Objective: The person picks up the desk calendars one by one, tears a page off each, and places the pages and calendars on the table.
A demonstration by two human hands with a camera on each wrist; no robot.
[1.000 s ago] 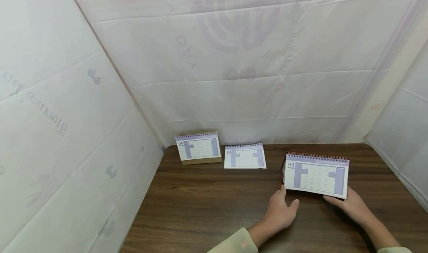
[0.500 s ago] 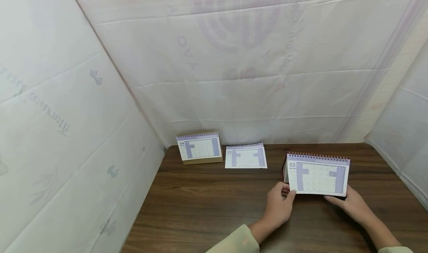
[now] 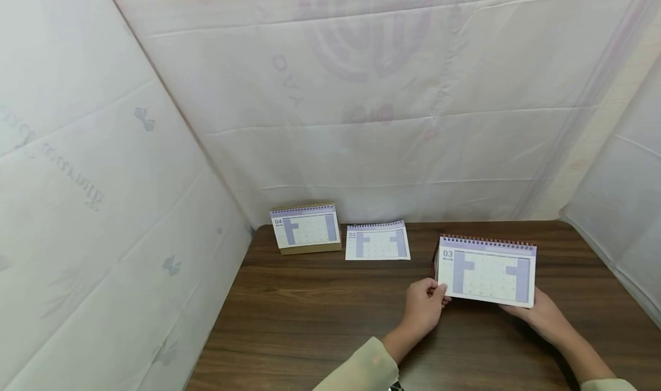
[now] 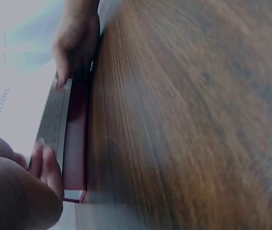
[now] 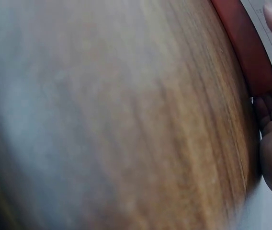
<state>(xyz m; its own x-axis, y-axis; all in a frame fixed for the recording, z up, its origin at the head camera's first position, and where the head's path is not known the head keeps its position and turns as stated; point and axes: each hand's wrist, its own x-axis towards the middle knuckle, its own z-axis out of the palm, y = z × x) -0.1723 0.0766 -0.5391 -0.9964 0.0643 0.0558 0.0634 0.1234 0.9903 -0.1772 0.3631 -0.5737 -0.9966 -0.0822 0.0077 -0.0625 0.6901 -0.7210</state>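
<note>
Change: a second ago the left hand [image 3: 424,309] lay on the table short of the calendar; its fingers have since closed on the lower left corner.
Left hand: thumb and fingertips pinch the bottom left corner of the near desk calendar [image 3: 486,273]; the left wrist view shows fingers curled on the page edge above the red base.
Right hand: the right hand [image 3: 542,317] grips the calendar's lower right corner, fingers tucked behind and under it, thumb side toward the camera.
Near desk calendar: stands on the right part of the table, a spiral-bound wedge with a red card base, the white page marked 03 with lilac blocks.
Table: dark brown wood-grain top [image 3: 320,316], smooth and matte.
Loose sheet: a flat page [image 3: 377,243] marked 03, white and lilac, lies near the back edge.
Far calendar: a second spiral-bound calendar [image 3: 306,228], tan card base, page 04, stands in the back left corner.
Surround: thin white creased sheeting [image 3: 361,121] with faint print hangs behind and to the left.
</note>
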